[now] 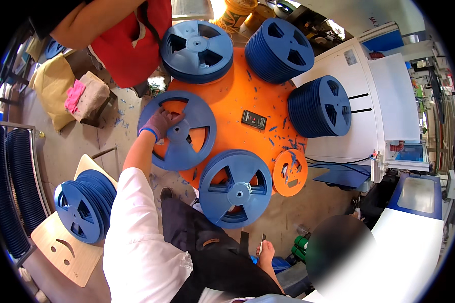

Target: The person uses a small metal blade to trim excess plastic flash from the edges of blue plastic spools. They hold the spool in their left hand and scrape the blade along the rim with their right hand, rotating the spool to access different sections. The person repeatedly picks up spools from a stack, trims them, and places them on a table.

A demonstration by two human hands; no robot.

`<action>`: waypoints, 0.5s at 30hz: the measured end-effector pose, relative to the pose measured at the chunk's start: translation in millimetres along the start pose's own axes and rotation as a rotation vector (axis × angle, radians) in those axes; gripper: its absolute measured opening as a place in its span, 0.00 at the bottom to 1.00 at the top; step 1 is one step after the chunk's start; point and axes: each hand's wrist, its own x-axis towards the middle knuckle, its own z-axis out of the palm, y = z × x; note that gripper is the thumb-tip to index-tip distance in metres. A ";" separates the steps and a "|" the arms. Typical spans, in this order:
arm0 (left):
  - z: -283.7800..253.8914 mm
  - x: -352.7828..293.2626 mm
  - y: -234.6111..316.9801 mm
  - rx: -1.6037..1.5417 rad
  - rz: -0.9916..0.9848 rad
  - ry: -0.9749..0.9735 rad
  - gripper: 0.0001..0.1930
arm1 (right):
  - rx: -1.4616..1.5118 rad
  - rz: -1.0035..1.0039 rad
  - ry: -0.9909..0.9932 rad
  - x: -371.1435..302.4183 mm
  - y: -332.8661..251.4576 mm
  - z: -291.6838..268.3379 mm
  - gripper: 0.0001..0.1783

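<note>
My left hand [158, 124], in a dark reddish glove, has its fingers curled over a spoke of a blue plastic reel [181, 133] at the left edge of the orange round table [232, 108]. My bare right hand [266, 251] is low in front of me, closed around a small knife [262, 242] with its thin tip upward. Between my hands, a stack of blue reels [239, 194] sits at the near edge of the table. A black phone-like device [254, 119] lies at mid-table among scattered blue shavings.
More reel stacks stand at the back [196, 44], far right [280, 48] and right [320, 106]. An orange disc [289, 172] is at the right edge. Another person's red garment [129, 48] is at far left; a wooden chair [65, 252] holds reels. White machinery [338, 121] borders the right.
</note>
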 end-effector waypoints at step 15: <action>9.2 -237.8 89.6 -2.222 -0.057 0.669 0.50 | 0.259 -0.207 -0.131 -45.8 -64.4 137.0 0.15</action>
